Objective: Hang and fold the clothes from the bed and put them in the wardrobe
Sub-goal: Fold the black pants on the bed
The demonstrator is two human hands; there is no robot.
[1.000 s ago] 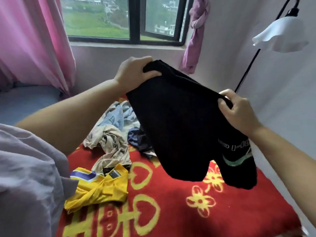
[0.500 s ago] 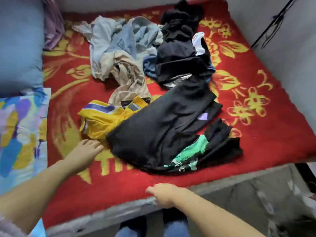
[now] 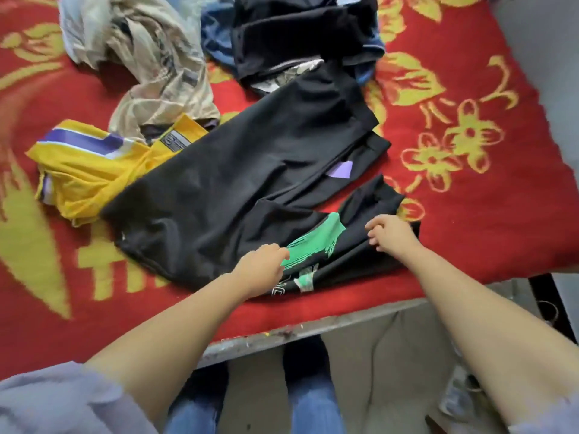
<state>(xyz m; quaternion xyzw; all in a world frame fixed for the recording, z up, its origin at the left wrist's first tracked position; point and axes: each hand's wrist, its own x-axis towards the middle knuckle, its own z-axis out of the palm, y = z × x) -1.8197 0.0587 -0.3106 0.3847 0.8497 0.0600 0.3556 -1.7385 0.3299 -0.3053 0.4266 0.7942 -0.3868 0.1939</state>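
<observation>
While the black garment (image 3: 250, 170) lies spread across the red blanket (image 3: 470, 214) of the bed, both hands reach down to its near end. The left hand (image 3: 261, 266) rests on the cloth just beside the green print (image 3: 313, 242), its fingers bent down onto the fabric; whether its grip has caught any cloth cannot be told, since the fingertips are blurred. The right hand (image 3: 390, 231) sits on the other side of the print, over the crumpled black edge, with its fingers loosely curled and a released grip that holds nothing visible. Beyond the left hand and off to its left, a yellow jersey (image 3: 91, 177) with purple and white stripes lies partly under the black garment. Farther past it sits a beige crumpled garment (image 3: 159, 70), and well beyond the right hand lies a heap of dark clothes (image 3: 300, 36). Behind both hands, the grey bed edge (image 3: 282, 336) runs across.
</observation>
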